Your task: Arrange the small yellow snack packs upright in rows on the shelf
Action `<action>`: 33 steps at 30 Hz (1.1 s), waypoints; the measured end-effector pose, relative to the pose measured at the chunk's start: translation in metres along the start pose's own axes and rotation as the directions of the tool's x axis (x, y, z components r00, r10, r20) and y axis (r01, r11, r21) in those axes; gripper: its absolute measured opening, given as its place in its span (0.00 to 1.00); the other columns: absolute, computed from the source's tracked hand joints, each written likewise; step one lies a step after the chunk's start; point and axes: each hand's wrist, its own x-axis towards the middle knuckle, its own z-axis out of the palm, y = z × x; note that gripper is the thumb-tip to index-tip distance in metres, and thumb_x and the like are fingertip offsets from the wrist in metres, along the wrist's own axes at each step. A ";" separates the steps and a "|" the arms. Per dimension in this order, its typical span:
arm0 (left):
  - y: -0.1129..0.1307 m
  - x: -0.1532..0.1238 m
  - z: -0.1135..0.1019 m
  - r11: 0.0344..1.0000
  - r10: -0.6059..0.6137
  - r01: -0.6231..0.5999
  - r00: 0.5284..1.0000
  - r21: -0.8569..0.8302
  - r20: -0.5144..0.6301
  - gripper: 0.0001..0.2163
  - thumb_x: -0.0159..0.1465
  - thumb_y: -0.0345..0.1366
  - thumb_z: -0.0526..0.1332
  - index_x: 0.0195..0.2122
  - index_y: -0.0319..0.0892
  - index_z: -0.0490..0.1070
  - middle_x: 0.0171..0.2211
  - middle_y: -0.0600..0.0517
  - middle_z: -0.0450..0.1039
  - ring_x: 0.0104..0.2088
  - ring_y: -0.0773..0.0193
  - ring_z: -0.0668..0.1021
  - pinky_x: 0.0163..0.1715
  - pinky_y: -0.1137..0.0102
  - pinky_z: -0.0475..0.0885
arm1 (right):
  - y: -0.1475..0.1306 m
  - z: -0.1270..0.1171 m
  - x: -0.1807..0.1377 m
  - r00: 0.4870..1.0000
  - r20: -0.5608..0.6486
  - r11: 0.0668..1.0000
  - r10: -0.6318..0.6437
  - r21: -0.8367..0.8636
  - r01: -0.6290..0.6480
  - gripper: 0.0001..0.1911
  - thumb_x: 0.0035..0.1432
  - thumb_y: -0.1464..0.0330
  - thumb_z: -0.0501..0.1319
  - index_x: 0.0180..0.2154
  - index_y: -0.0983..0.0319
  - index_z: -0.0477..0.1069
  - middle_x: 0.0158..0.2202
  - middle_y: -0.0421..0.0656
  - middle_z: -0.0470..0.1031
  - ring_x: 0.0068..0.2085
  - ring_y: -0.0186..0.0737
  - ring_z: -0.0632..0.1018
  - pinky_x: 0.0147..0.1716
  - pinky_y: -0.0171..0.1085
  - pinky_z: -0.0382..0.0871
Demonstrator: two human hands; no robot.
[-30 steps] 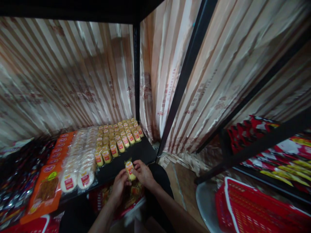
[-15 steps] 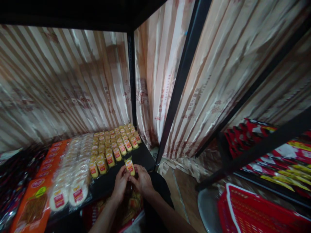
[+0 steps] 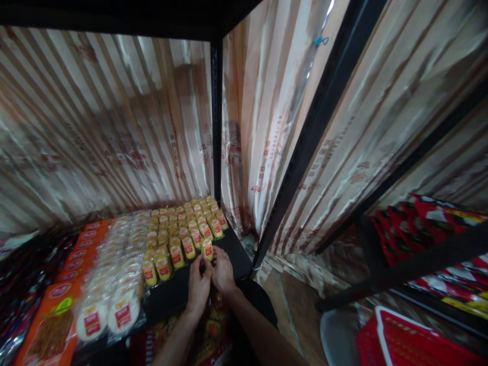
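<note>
Between my hands is a small yellow packaged snack [image 3: 207,248] with a red label, held upright at the front edge of the rows. My right hand [image 3: 224,270] pinches it from the right side. The fingers of my left hand [image 3: 199,284] close at its lower left. Just beyond stand rows of matching yellow packets [image 3: 177,254] on a black shelf [image 3: 168,295]. Below my wrists, a bag of more yellow packets [image 3: 211,333] is partly hidden by my forearms.
Clear-wrapped round white crackers [image 3: 124,312] and orange snack packs [image 3: 53,325] lie to the left. Black posts [image 3: 217,122] rise before a pleated plastic curtain [image 3: 152,127]. At right are a red basket [image 3: 412,340], a grey stool [image 3: 337,335] and red packets [image 3: 400,229] on another rack.
My hands have carried the packet slightly forward, nearer the front row on the shelf. The view has turned a little to the left.
</note>
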 end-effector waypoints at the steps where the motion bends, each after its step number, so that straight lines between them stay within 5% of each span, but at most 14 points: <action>1: -0.001 0.000 -0.001 0.999 0.014 -0.014 1.000 0.039 -0.007 0.18 0.55 0.36 0.57 0.47 0.37 0.67 0.50 0.42 0.68 0.51 0.59 0.70 0.53 0.67 0.62 | 0.000 0.003 0.003 1.000 -0.003 1.000 -0.009 0.002 0.009 0.17 0.52 0.71 0.53 0.46 0.65 0.65 0.41 0.49 0.71 0.42 0.44 0.71 0.44 0.42 0.65; 13: -0.004 0.007 -0.007 0.996 0.004 -0.004 1.000 0.087 0.007 0.17 0.56 0.32 0.53 0.46 0.39 0.69 0.54 0.46 0.67 0.55 0.62 0.67 0.58 0.66 0.57 | 0.006 0.027 0.018 0.989 -0.103 0.989 -0.109 0.089 0.118 0.22 0.48 0.76 0.54 0.48 0.59 0.64 0.41 0.46 0.70 0.43 0.44 0.71 0.42 0.44 0.69; 23: -0.009 0.011 -0.008 0.983 0.046 -0.050 0.999 0.179 0.027 0.17 0.58 0.33 0.51 0.48 0.40 0.68 0.55 0.47 0.64 0.56 0.63 0.66 0.58 0.64 0.57 | 0.005 0.036 0.016 0.994 -0.105 0.963 -0.034 0.263 0.061 0.15 0.49 0.76 0.52 0.40 0.60 0.64 0.40 0.45 0.65 0.38 0.38 0.72 0.37 0.40 0.72; 29: -0.005 -0.007 -0.015 0.969 0.194 -0.179 0.978 0.169 -0.076 0.14 0.56 0.34 0.52 0.40 0.40 0.71 0.44 0.45 0.71 0.46 0.60 0.73 0.50 0.61 0.67 | 0.000 0.026 0.010 0.975 -0.205 0.962 -0.089 0.235 0.137 0.14 0.52 0.72 0.53 0.43 0.61 0.64 0.44 0.49 0.63 0.43 0.41 0.70 0.34 0.37 0.72; 33: -0.013 -0.044 -0.031 0.953 0.233 -0.232 0.972 0.193 0.016 0.12 0.57 0.34 0.49 0.32 0.42 0.72 0.33 0.47 0.73 0.37 0.62 0.75 0.41 0.66 0.71 | -0.004 0.017 -0.016 0.965 -0.234 0.971 -0.121 0.176 0.165 0.10 0.58 0.70 0.49 0.41 0.62 0.64 0.39 0.47 0.67 0.36 0.37 0.72 0.34 0.36 0.70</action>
